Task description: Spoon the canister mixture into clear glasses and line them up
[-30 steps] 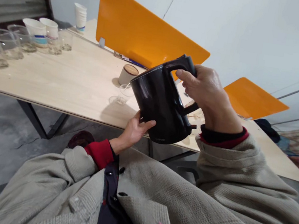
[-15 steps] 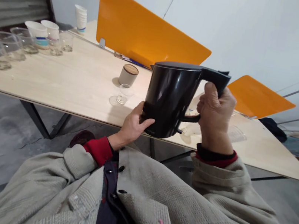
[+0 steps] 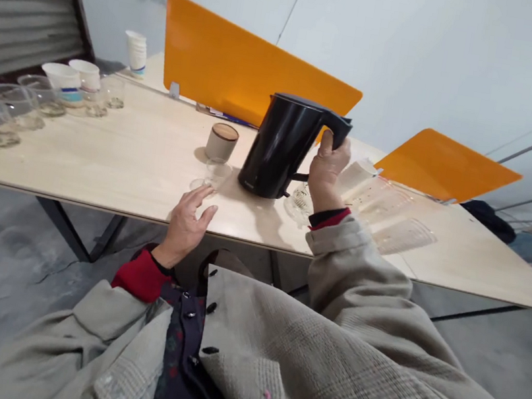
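Observation:
A black electric kettle [image 3: 281, 148] stands on the pale wooden table [image 3: 118, 151], slightly tilted. My right hand [image 3: 326, 168] is wrapped round its handle. My left hand [image 3: 189, 218] hovers open at the table's front edge, fingers spread, close to a small clear glass [image 3: 214, 173] that stands just left of the kettle. Behind the glass sits a beige jar with a wooden lid [image 3: 221, 141].
Clear plastic cups [image 3: 396, 212] lie on their sides to the right of the kettle. Several clear bowls and paper cups [image 3: 66, 81] line the table's left end. Orange divider panels [image 3: 245, 70] stand along the back. A stack of paper cups [image 3: 137, 51] sits beyond.
The kettle went from tipped over the glass to upright, then down onto the table farther back. My left hand let go of its base and opened near the glass.

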Available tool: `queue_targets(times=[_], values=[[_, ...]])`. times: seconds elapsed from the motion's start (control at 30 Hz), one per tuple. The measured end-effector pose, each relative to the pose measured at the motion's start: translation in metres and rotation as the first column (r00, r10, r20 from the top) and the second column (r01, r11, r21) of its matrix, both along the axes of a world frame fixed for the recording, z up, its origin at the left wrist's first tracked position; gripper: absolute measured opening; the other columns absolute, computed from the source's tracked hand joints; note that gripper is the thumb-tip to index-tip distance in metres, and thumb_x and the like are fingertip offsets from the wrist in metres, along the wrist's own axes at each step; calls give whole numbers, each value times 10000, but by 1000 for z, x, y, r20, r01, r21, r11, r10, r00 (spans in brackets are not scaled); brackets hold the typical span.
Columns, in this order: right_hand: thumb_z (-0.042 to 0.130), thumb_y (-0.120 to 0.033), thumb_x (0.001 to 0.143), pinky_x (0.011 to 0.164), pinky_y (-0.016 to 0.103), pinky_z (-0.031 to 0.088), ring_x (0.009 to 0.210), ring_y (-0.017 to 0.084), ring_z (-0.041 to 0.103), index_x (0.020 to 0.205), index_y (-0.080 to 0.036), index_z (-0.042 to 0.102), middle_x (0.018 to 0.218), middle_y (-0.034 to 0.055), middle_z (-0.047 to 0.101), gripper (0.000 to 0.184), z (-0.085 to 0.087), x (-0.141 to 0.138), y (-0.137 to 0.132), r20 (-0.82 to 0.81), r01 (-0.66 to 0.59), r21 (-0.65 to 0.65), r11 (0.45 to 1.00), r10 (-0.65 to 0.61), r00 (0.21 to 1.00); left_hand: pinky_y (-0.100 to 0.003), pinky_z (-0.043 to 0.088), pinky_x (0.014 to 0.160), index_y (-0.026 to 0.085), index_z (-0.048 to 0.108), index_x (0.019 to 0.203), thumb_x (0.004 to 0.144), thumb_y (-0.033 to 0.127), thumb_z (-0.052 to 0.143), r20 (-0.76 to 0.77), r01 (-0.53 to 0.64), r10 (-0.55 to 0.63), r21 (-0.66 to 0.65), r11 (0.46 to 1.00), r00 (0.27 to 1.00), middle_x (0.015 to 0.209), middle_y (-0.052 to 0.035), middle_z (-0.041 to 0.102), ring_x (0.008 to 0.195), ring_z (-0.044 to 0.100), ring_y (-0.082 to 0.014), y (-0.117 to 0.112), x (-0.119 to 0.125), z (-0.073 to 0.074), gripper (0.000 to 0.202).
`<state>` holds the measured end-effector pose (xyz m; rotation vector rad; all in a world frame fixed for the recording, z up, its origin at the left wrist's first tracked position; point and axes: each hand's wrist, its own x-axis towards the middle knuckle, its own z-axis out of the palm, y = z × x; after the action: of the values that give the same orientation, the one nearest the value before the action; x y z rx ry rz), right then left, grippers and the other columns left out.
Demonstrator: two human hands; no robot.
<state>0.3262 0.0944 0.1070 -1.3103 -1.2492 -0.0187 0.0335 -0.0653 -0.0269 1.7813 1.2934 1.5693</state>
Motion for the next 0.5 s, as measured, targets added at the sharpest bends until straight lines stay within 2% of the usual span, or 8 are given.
queue_targets(times=[0.07,0.2,0.43,0.5], values=[[557,-488,1052,994,434,554,1077,255,694,996,-237,567,1003,37,673,258,-4,0,27,-58,102,13,995,-101,993,-466,621,1090,219,725,1376,993,346,653,-17,-40,41,13,999,999,1509,-143,713,1398,663,-281,4,-9,-1,410],[573,-407,1051,1046,435,533,1136,271,692,964,-253,528,1010,50,672,183,-9,1,61,-101,131,-18,991,-133,986,-467,629,1082,212,733,1345,994,372,640,-33,-107,107,10,994,994,1469,-140,735,1366,680,-275,11,-23,-5,396],[553,-290,1033,1102,457,521,1181,271,692,979,-257,505,1046,60,669,80,-18,14,73,-153,181,-62,981,-189,970,-471,641,1055,201,747,1289,978,432,648,-25,-175,175,4,985,984,1415,-150,759,1329,699,-285,21,-38,-10,401],[558,-320,1032,1091,476,536,1194,272,682,972,-258,503,1044,61,663,102,-20,20,74,-148,159,-72,985,-168,975,-473,645,1046,192,750,1281,967,442,650,-18,-183,183,-2,983,983,1406,-155,762,1317,704,-289,24,-40,-10,414]])
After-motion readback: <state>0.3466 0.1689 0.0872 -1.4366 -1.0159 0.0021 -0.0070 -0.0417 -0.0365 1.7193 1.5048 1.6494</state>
